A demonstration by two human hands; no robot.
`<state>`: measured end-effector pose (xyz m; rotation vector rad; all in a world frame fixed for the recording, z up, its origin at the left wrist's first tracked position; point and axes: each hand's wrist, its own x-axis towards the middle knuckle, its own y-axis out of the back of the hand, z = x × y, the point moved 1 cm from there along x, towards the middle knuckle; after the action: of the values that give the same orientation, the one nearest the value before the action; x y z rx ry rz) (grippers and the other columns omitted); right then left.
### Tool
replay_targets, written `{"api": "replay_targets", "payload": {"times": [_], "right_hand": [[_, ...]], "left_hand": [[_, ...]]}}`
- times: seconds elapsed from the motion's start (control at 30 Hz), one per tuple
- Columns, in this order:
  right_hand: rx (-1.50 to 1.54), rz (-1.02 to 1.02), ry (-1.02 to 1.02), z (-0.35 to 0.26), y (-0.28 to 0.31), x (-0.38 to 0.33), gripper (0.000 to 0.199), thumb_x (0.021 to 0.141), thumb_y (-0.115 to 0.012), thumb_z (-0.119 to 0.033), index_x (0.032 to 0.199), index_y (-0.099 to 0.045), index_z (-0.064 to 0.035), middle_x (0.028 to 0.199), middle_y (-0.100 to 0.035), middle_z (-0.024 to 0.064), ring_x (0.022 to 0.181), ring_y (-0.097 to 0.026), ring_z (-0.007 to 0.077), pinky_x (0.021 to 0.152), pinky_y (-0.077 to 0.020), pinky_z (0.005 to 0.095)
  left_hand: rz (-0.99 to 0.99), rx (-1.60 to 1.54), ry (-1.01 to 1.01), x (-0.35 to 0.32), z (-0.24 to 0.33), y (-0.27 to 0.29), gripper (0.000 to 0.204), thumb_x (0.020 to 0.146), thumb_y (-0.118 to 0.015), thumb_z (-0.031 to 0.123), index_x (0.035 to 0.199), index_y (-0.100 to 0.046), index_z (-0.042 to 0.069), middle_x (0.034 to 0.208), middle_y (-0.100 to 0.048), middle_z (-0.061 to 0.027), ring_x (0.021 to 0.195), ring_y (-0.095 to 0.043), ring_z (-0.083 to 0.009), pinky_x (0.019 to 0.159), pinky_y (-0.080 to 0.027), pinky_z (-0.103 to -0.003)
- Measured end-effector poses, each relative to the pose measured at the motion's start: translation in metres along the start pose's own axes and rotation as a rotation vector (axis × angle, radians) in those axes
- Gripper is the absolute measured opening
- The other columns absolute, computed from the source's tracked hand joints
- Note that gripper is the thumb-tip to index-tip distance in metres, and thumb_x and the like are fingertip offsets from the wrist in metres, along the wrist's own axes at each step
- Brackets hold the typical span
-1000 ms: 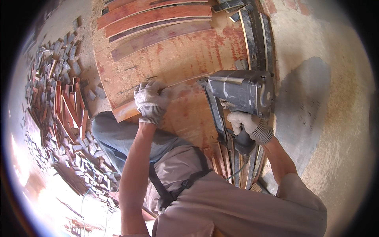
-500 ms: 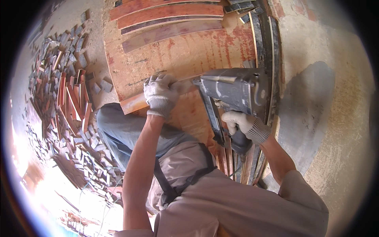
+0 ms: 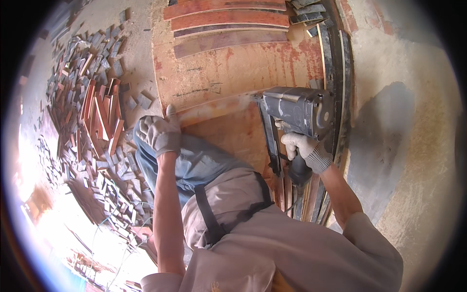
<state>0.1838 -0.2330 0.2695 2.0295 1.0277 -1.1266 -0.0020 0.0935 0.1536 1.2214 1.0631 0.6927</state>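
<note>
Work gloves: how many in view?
2: one on the left hand, by one end of the wooden strip; one on the right hand, holding the nail gun.

The nail gun (image 3: 297,111) is dark grey to black with white scuffs. The left glove (image 3: 158,132) and right glove (image 3: 300,146) are off-white with grey cuffs. The board (image 3: 233,65) is tan with red streaks. The upper strips (image 3: 233,19) are orange-red. The trousers (image 3: 209,156) are blue-grey; the shirt (image 3: 296,238) is taupe; the strap (image 3: 208,214) is black.
</note>
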Motion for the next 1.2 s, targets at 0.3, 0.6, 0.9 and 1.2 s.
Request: {"api": "replay_targets", "payload": {"times": [0.3,0.6,0.9,1.2], "right_hand": [[0.112,0.138,0.151,0.01,-0.001,-0.026,0.038,0.097,-0.06,-0.023,0.063,-0.051,-0.0087,0.059,-0.055,0.0052,0.055,-0.056,0.0172,0.061,-0.0461,0.032],[0.09,0.143,0.161,0.033,-0.01,-0.02,0.021,0.094,-0.066,-0.016,0.079,-0.068,-0.0009,0.059,-0.063,0.0035,0.056,-0.062,0.0138,0.058,-0.0518,0.0324],[0.013,0.031,0.132,0.029,-0.026,-0.011,0.03,0.102,-0.06,-0.025,0.078,-0.066,-0.0069,0.06,-0.058,-0.0003,0.056,-0.053,0.0102,0.061,-0.0459,0.0289],[0.027,-0.004,0.16,0.039,-0.03,-0.011,0.024,0.102,-0.062,-0.025,0.089,-0.066,-0.0061,0.063,-0.058,-0.001,0.056,-0.053,0.01,0.056,-0.0444,0.0308]], "left_hand": [[-0.186,-0.809,0.238,-0.02,0.019,-0.006,0.046,0.092,-0.068,0.045,0.095,-0.078,0.0,0.082,-0.074,-0.0222,0.076,-0.07,-0.0361,0.074,-0.055,-0.043],[-0.619,-1.047,-0.196,-0.055,0.046,-0.069,0.055,0.083,-0.086,0.025,0.128,-0.068,-0.001,0.097,-0.074,-0.0095,0.086,-0.067,-0.0212,0.079,-0.058,-0.037],[-0.372,-0.585,-0.534,-0.061,0.042,-0.058,0.059,0.077,-0.089,0.023,0.13,-0.068,0.009,0.115,-0.074,-0.0173,0.104,-0.069,-0.0351,0.09,-0.057,-0.042],[-0.576,-1.062,-0.293,-0.045,0.04,-0.107,0.063,0.073,-0.092,0.032,0.128,-0.07,0.012,0.103,-0.075,-0.0164,0.096,-0.072,-0.037,0.088,-0.058,-0.045]]}}
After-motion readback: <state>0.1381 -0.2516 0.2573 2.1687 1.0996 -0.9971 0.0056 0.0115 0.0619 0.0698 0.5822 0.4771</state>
